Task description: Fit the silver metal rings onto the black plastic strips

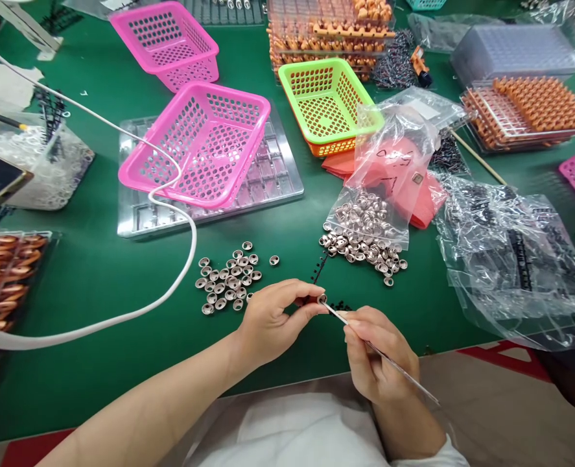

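Note:
Between thumb and fingertips, my left hand pinches a small metal cup, round with a hollow middle. My right hand grips a thin metal rod like a pen, and its far tip meets the cup. Just left of my left hand lies a loose cluster of similar metal cups. Beyond my hands, many more cups spill from a clear plastic bag. A black toothed strip is partly hidden behind my left fingers, with small black pieces beside it.
A pink basket sits on a clear tray, with a white cable looping in front. Behind are a green basket and trays of orange parts. Plastic bags lie right; a tray of brown parts stands left.

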`<action>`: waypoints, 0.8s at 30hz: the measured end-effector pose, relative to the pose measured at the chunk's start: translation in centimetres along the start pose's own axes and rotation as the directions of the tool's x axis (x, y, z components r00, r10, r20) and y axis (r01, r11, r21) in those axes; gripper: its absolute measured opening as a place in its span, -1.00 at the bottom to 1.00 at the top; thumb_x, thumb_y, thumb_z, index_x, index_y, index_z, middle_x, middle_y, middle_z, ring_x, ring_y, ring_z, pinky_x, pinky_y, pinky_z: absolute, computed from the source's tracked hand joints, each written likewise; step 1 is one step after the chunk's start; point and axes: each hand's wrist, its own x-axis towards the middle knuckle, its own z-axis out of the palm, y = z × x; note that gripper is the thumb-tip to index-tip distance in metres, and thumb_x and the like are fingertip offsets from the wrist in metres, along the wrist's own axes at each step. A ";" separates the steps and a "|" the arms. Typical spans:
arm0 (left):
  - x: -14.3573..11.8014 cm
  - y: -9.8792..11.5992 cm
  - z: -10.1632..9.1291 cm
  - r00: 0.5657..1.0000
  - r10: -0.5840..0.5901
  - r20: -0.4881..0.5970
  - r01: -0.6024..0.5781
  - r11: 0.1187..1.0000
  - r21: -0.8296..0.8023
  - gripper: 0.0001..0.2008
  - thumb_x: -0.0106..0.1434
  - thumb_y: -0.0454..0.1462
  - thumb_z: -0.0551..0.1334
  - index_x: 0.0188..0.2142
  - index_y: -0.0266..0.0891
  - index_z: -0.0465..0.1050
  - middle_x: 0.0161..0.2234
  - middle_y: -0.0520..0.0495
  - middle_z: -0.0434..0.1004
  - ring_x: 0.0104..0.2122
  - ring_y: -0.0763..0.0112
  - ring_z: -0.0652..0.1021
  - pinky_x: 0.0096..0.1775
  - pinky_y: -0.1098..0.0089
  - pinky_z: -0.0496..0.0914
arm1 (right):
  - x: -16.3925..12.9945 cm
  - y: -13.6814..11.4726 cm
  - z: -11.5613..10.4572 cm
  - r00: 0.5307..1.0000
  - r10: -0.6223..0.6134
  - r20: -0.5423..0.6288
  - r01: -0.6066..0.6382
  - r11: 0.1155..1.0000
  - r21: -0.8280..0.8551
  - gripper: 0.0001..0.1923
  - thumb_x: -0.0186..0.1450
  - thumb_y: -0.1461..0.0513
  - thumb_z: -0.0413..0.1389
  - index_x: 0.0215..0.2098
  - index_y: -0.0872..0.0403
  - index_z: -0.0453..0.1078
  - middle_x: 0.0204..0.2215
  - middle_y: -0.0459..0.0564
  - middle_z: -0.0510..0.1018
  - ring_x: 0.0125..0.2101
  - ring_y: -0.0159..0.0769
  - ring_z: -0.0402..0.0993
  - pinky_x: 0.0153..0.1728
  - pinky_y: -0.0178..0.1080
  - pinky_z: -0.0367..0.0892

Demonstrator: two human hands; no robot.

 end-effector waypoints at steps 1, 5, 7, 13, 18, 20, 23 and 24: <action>0.0 0.0 0.0 1.000 -0.018 0.001 0.018 1.000 -0.005 -0.90 0.21 -0.38 0.42 -0.25 -0.27 0.61 -0.40 -0.01 0.69 -0.46 0.49 0.62 -0.38 0.57 0.50 | 0.1 0.0 0.1 1.000 0.000 0.002 0.000 1.000 -0.008 -0.64 0.25 0.49 0.15 -0.02 0.12 0.40 -0.22 0.11 0.66 -0.26 -0.23 0.63 -0.30 -0.16 0.61; 0.1 0.1 0.1 0.985 -0.170 0.029 0.172 0.978 -0.116 -0.90 0.18 -0.37 0.43 -0.27 -0.24 0.64 -0.39 -0.02 0.70 -0.43 0.43 0.66 -0.34 0.52 0.57 | 0.1 -0.2 0.2 0.999 0.044 -0.020 -0.045 0.999 -0.012 -0.64 0.27 0.47 0.14 0.00 0.08 0.40 -0.22 0.06 0.66 -0.29 -0.28 0.63 -0.35 -0.21 0.60; 0.2 0.2 0.2 0.960 -0.272 0.066 0.280 0.931 -0.235 -0.88 0.16 -0.36 0.44 -0.26 -0.25 0.65 -0.38 -0.04 0.70 -0.42 0.40 0.67 -0.34 0.50 0.59 | -0.2 -0.2 0.2 0.995 0.076 -0.071 -0.074 0.997 0.032 -0.62 0.27 0.47 0.15 0.01 0.06 0.39 -0.22 0.05 0.66 -0.30 -0.27 0.63 -0.36 -0.19 0.60; 0.5 0.5 0.0 0.863 -0.464 0.199 0.497 0.707 -0.503 -0.82 0.09 -0.33 0.47 -0.26 -0.28 0.67 -0.43 -0.05 0.68 -0.50 0.40 0.64 -0.39 0.45 0.62 | -1.2 0.5 0.4 0.949 0.157 -0.274 -0.121 0.982 0.143 -0.77 0.34 0.37 0.14 -0.06 0.01 0.40 -0.35 -0.05 0.62 -0.34 -0.23 0.62 -0.38 -0.10 0.58; 0.6 0.7 -0.1 0.869 -0.451 0.205 0.480 0.664 -0.573 -0.82 0.05 -0.34 0.50 -0.29 -0.25 0.69 -0.44 -0.03 0.65 -0.49 0.44 0.62 -0.39 0.48 0.61 | -1.0 0.9 0.9 0.915 0.210 -0.346 -0.138 0.966 0.220 -0.82 0.35 0.36 0.12 -0.10 0.03 0.42 -0.40 -0.07 0.57 -0.37 -0.24 0.60 -0.39 -0.12 0.54; 0.5 0.8 -0.1 0.878 -0.434 0.204 0.465 0.667 -0.582 -0.82 0.05 -0.36 0.50 -0.29 -0.25 0.70 -0.45 -0.03 0.64 -0.48 0.45 0.61 -0.39 0.50 0.60 | -0.9 1.0 1.0 0.909 0.209 -0.360 -0.125 0.962 0.243 -0.81 0.35 0.37 0.12 -0.10 0.03 0.43 -0.40 -0.07 0.56 -0.36 -0.24 0.60 -0.41 -0.14 0.53; 0.4 0.9 -0.2 0.885 -0.421 0.201 0.455 0.686 -0.567 -0.82 0.06 -0.35 0.49 -0.28 -0.25 0.70 -0.43 -0.05 0.65 -0.47 0.44 0.61 -0.39 0.48 0.60 | -0.9 1.0 1.0 0.909 0.212 -0.358 -0.120 0.957 0.263 -0.79 0.33 0.39 0.12 -0.10 0.05 0.44 -0.39 -0.06 0.57 -0.36 -0.24 0.59 -0.41 -0.14 0.52; 0.4 0.9 -0.2 0.886 -0.419 0.198 0.453 0.693 -0.561 -0.82 0.06 -0.34 0.49 -0.28 -0.26 0.71 -0.43 -0.06 0.65 -0.48 0.43 0.61 -0.39 0.47 0.60 | -0.9 0.9 1.0 0.910 0.217 -0.353 -0.126 0.957 0.262 -0.79 0.33 0.39 0.12 -0.10 0.04 0.44 -0.39 -0.06 0.57 -0.36 -0.24 0.59 -0.40 -0.14 0.53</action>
